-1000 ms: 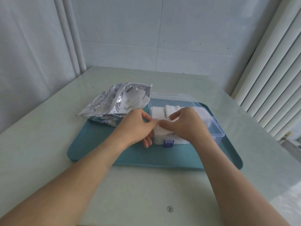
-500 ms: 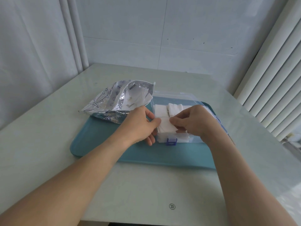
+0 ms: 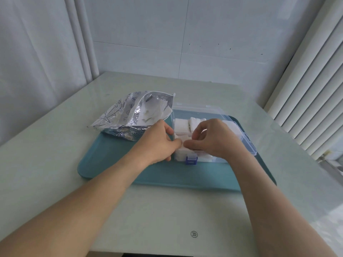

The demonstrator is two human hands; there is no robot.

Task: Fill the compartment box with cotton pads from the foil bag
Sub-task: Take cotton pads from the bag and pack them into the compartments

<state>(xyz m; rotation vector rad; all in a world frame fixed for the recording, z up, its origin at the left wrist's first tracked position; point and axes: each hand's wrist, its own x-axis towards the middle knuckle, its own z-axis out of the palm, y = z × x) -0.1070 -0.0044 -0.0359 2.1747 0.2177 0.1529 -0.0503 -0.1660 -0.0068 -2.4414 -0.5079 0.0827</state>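
**Seat the pads flat in the near compartment before you reach for more**

You are working on a pale glossy counter [image 3: 55, 164], with a teal rectangular plastic tray [image 3: 115, 164] lying across it. On the tray's left far corner, partly overhanging onto the counter, sits the crinkled silver foil bag printed with dark fish outlines [image 3: 122, 115]; its mouth gapes toward the box and loose white pads show inside it. Just to its right, on the tray, stands the clear plastic compartment box with a blue front latch [image 3: 248, 145], its lid open and lying back behind it.

The far compartments already hold white square cotton pads [image 3: 181, 125]. A further small stack sits in the near-left compartment, and that is where both hands meet. Your left hand [image 3: 157, 143] has its fingers curled, thumb and forefinger pinching the stack's near-left edge. Your right hand [image 3: 213, 138] arches over the box, its fingertips closed on the same stack from the right. How deep the stack sits is hidden by your fingers.

By the look of it, you are settling this stack into place. Do it well:

- Keep both pinches level so the pads go down as one block and do not fan out.
- Steer the edges inside the dividers; soft pads will likely catch on a wall and fold.
- Press lightly with flat fingers once it is seated, then let go.
- Mind the latch in front, which a dragging wrist could nudge.
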